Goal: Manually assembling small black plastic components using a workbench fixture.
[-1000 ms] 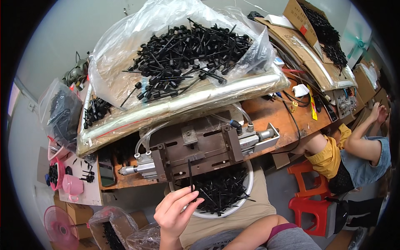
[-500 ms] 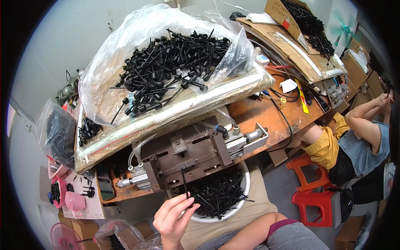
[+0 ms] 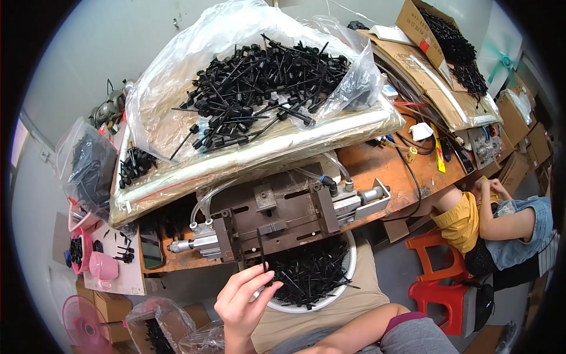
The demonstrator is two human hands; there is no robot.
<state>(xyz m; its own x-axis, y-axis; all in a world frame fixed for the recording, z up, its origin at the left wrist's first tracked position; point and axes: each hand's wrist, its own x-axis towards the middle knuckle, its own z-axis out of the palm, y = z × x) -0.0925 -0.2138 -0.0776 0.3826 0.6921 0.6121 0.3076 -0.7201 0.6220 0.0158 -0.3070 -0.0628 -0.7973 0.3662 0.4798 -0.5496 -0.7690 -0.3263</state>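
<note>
My left hand [image 3: 244, 298] pinches a thin black plastic rod [image 3: 262, 252] between thumb and fingertips. The rod stands nearly upright, its upper end in front of the small block at the middle of a brown metal clamping fixture [image 3: 289, 221]; whether they touch, I cannot tell. Beneath the fixture, on my lap, a white round basket [image 3: 352, 259] holds many similar black pieces [image 3: 309, 274]. My right forearm [image 3: 359, 330] crosses the lower edge over my lap, its hand outside the picture.
Behind the fixture, a padded board [image 3: 265, 143] carries a heap of black stemmed parts [image 3: 253, 88] in a clear plastic bag. Air cylinders [image 3: 203, 243] flank the fixture. A pink mug [image 3: 104, 266] stands at left. Another person [image 3: 501, 218] sits at right near red stools [image 3: 436, 298].
The whole view has shifted slightly, with the bench appearing further right. My left hand keeps its pinch on the rod near the fixture. The other person's hands have come down toward their lap.
</note>
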